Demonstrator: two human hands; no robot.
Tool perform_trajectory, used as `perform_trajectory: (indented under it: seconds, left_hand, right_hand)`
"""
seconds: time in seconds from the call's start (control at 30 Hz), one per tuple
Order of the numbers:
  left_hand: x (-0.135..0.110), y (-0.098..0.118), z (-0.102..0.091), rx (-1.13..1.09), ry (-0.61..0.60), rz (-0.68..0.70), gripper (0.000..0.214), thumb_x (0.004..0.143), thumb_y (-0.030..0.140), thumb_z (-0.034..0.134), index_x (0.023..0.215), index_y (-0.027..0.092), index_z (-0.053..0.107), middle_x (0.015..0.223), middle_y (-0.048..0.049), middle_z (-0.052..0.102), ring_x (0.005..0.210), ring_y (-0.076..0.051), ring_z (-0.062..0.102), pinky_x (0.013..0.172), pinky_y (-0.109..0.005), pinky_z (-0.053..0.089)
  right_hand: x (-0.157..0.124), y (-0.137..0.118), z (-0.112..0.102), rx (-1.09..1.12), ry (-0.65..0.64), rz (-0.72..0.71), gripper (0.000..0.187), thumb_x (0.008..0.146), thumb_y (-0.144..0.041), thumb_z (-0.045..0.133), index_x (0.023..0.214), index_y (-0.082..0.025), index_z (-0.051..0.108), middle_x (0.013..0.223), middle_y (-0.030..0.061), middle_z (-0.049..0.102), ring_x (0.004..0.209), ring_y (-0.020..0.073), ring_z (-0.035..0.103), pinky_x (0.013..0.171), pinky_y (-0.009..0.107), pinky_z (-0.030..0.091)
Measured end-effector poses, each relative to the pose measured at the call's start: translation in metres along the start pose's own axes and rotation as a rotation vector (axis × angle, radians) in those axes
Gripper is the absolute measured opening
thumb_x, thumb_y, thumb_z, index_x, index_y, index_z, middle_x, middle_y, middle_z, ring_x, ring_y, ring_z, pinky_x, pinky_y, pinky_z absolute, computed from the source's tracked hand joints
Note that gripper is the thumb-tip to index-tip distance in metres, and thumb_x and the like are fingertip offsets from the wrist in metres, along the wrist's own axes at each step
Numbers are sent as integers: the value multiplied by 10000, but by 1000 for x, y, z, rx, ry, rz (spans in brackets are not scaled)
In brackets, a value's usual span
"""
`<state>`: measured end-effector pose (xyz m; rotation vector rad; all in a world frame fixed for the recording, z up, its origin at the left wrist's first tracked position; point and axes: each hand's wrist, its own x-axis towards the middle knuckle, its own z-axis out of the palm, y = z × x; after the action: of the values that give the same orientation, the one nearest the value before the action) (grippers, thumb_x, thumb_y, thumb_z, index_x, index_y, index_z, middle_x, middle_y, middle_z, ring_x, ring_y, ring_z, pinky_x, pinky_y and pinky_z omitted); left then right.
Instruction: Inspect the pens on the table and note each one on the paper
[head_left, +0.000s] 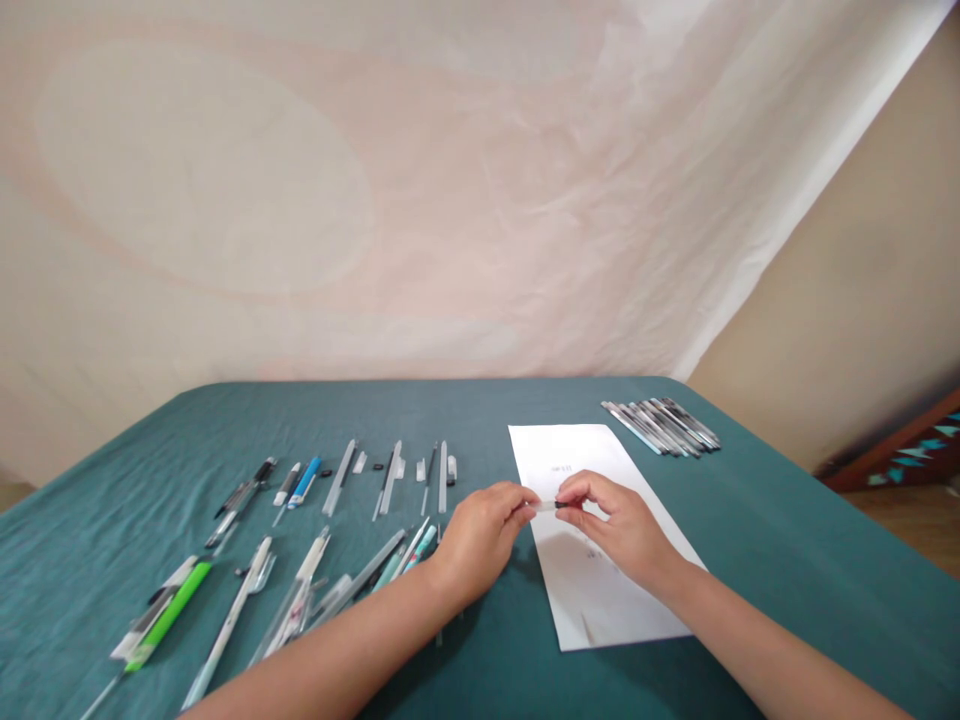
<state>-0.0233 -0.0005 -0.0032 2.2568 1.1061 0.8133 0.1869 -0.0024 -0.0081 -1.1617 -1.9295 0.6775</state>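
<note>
Above a white sheet of paper (630, 610), my left hand (484, 535) and my right hand (615, 525) meet over a small pen (546, 506). Only a short length of it shows, clear or whitish with a dark bit on the right. The fingertips of my left hand pinch its left end. Thumb and fingers of my right hand close on the dark end. The rest of the pen is hidden by my fingers. Below my left forearm lie loose pen parts (367, 568), partly covered by the arm.
Disassembled pens with clear barrels (442, 478), caps and refills lie in rows on the green cloth (480, 410) to the left. Among them are a blue pen (304, 482) and a bright green barrel (169, 615). Several pens (661, 427) lie side by side at the back right.
</note>
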Motion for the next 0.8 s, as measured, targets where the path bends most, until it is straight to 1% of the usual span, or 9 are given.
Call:
perform_trajectory:
  seconds: [0.1,0.23,0.3,0.4,0.5,0.57,0.67,0.73,0.8]
  left_hand:
    - [0,0,1,-35,-1,-20,215,908,205,445,998,205,640,948,-35,670,862,-179,606,767,-255,440]
    - [2,2,0,-103,-22,-56,227,909,208,428,939,199,653,796,-12,654,767,-162,597,718,-237,431]
    - [3,4,-2,-120,-42,-61,238,909,211,421,922,197,658,753,-7,642,745,-159,592,701,-231,427]
    - [3,6,-3,-114,-58,-51,256,911,211,410,930,200,665,734,-5,632,731,-156,584,698,-230,423]
    - [2,5,-2,-89,-56,-41,269,917,212,401,902,199,669,717,-3,622,712,-152,575,691,-228,417]
    - [1,4,-2,-73,-50,-34,262,917,215,407,883,198,666,716,-3,619,709,-152,573,690,-227,415]
    - [2,3,-3,-58,-34,-40,265,920,217,402,864,196,660,719,0,620,706,-150,574,692,-227,415]
    - [3,2,-5,-56,-32,-51,275,923,225,397,837,194,657,719,2,624,702,-148,577,691,-227,417]
    - [4,3,-7,-54,-43,-56,287,925,241,396,807,193,653,717,2,629,702,-148,582,691,-228,420]
  right_hand:
    - [0,-2,0,-13,4,-30,80,823,-280,631,875,-221,619,863,20,657,789,166,614,722,289,485]
    - [0,-2,-1,-22,-2,-63,85,826,-302,630,865,-227,627,861,24,664,801,174,624,746,302,496]
    - [0,-1,-1,-30,0,-79,98,834,-319,620,869,-228,635,866,27,669,806,177,628,750,306,499]
    - [-1,0,-2,-57,-6,-84,121,849,-339,603,874,-227,644,854,27,674,792,173,629,734,297,496]
    - [-2,0,-2,-110,-36,-85,155,876,-357,567,868,-224,647,806,21,668,736,159,620,682,275,483]
    - [-2,-1,-2,-147,-60,-113,180,897,-363,533,863,-224,642,788,19,662,711,151,612,660,266,474]
    - [-2,0,-1,-188,-78,-141,163,890,-365,544,956,-236,619,818,14,664,725,152,615,670,265,479]
    - [-3,1,-1,-217,-68,-145,162,896,-343,538,1013,-248,599,858,14,669,757,158,623,692,273,485]
    - [-3,2,-1,-257,-58,-181,150,921,-311,493,1012,-252,597,885,22,671,787,166,627,714,288,484]
